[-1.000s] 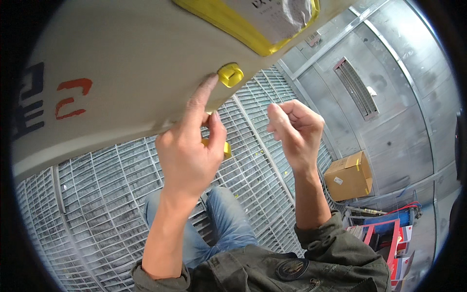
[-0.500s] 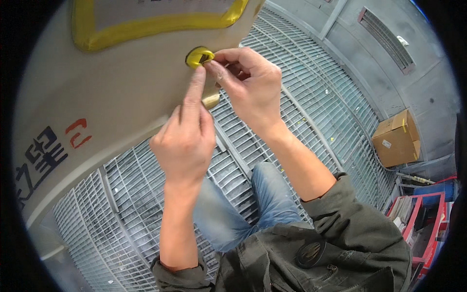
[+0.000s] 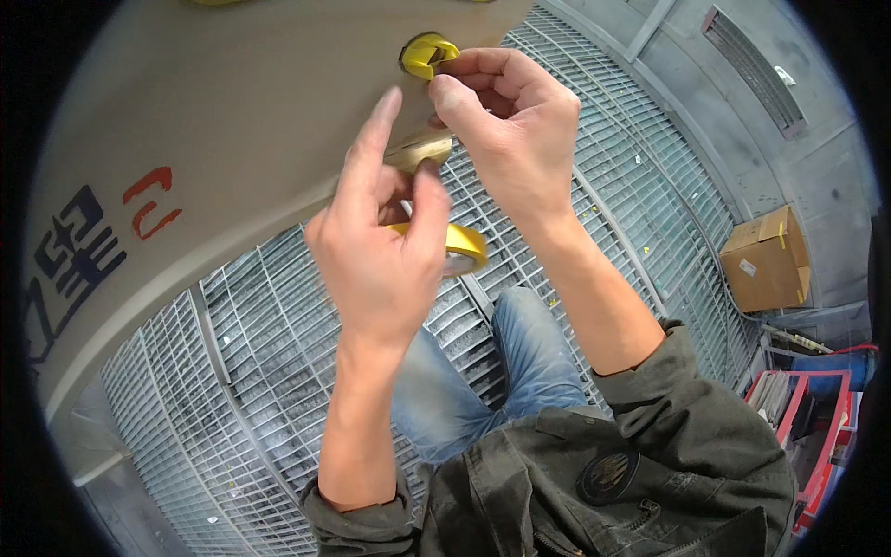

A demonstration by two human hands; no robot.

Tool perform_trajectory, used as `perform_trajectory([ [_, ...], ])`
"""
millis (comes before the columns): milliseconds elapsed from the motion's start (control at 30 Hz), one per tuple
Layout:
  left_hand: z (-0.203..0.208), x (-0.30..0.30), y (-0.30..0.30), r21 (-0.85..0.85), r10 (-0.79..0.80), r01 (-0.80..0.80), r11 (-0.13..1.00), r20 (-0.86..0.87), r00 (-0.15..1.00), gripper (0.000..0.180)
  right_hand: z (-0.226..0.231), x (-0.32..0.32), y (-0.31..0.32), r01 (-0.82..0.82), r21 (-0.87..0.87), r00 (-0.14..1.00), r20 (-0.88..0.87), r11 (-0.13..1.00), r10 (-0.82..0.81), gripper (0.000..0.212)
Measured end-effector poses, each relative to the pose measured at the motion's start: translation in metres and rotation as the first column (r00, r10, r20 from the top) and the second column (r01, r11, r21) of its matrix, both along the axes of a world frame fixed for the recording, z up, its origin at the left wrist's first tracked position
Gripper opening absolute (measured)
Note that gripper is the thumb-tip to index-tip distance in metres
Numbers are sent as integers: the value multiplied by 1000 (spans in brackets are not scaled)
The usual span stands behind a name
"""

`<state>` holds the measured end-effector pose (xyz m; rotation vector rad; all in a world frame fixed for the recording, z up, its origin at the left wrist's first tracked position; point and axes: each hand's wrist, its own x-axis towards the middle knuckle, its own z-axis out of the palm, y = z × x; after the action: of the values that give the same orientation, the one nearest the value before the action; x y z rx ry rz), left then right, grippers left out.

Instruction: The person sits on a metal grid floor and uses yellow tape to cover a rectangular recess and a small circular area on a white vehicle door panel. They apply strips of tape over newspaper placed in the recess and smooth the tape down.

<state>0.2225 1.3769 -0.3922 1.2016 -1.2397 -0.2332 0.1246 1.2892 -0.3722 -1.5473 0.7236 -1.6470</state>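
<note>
A pale beige panel with dark and red markings fills the upper left. Near its right edge, yellow tape lines a small round opening. My right hand is closed at that opening, thumb and forefinger pinched at the tape's loose edge. Lower and to the left is my left hand, its forefinger stretched toward the panel and its thumb raised. A roll of yellow tape sits in its curled fingers, partly hidden by the hand. Beyond the left fingertips, a yellowish strip runs along the panel's lower edge.
Metal grating forms the floor under my legs. A cardboard box stands at the right by the grey wall. Below it is a red-framed rack with items inside.
My left forefinger has drawn back from the taped opening and the thumb has lifted, showing the tape roll. The right hand stays pinched there. The panel sits higher in view.
</note>
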Motion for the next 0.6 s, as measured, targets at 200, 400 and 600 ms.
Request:
perform_trajectory([
  [200,15,-12,-2,47,-177,186,981,-156,972,65,0,-4,4,-62,77,997,-42,995,66,27],
  [400,12,-21,-7,-8,-256,267,964,-313,915,69,1,-6,0,-69,64,997,-43,996,71,25],
  [600,1,-23,-13,-19,-237,244,970,-317,918,69,-2,-5,-6,-46,42,997,-63,998,49,23],
])
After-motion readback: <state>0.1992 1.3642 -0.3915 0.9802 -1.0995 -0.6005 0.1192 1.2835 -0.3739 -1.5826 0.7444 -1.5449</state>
